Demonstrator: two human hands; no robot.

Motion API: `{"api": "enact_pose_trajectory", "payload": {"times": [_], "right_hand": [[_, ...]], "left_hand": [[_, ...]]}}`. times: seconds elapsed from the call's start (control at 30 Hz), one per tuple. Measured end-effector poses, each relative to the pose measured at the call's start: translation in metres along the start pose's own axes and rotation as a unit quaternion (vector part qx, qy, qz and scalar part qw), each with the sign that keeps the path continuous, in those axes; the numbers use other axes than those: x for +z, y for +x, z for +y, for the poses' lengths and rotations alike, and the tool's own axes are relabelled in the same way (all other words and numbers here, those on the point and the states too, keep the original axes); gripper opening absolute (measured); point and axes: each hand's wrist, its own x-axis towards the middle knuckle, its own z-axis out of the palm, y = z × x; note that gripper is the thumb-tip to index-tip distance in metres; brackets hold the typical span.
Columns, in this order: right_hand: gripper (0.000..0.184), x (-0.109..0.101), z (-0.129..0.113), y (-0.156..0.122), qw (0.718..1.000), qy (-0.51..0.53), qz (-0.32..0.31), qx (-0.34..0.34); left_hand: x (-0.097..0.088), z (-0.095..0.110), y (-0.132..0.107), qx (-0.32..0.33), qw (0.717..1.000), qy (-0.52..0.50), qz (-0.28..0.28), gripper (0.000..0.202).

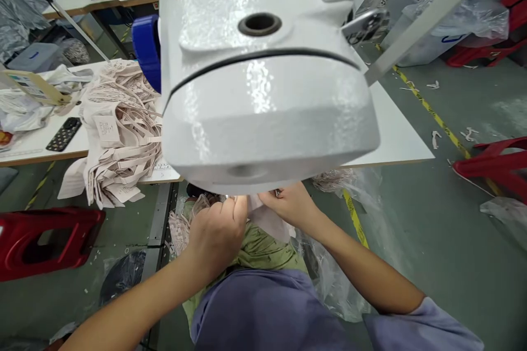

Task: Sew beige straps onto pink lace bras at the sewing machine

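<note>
A white sewing machine head [267,115] fills the middle of the head view and hides the fingertips of both hands. Just below its front edge, my left hand [218,233] is closed, its fingers pinching the edge of a pale pink fabric piece [272,222]. My right hand [292,205] is also closed at the top of that fabric, from the other side. A small dark metallic bit shows by the right fingertips, too small to name. The fabric hangs down between my hands, over my lap.
To the left, a heap of pale pink garments with straps [119,131] overhangs the table edge, near a dark patterned phone [65,134]. Red stools [45,241] stand on both sides. Plastic bags [329,279] lie by my right leg.
</note>
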Motion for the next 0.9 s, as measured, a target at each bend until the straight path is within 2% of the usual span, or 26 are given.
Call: {"api": "enact_pose_trajectory", "payload": {"times": [0.23,0.5,0.77,0.9], "right_hand": [[0.013,-0.008,-0.002,0.021,0.998,0.055,-0.02,-0.03],[0.025,-0.008,0.0,0.023,0.996,0.073,-0.021,-0.043],[0.033,-0.012,0.004,0.018,0.996,0.083,-0.038,0.006],[0.035,-0.01,0.002,0.017,0.994,0.096,-0.039,0.023]], "left_hand": [[-0.003,0.003,0.005,-0.026,1.0,-0.004,0.007,0.017],[-0.001,0.001,0.002,-0.028,0.999,-0.019,0.008,0.017],[0.003,0.0,0.001,-0.016,0.999,-0.033,0.037,0.02],[0.004,-0.004,-0.004,-0.023,0.999,-0.033,0.027,0.022]]}}
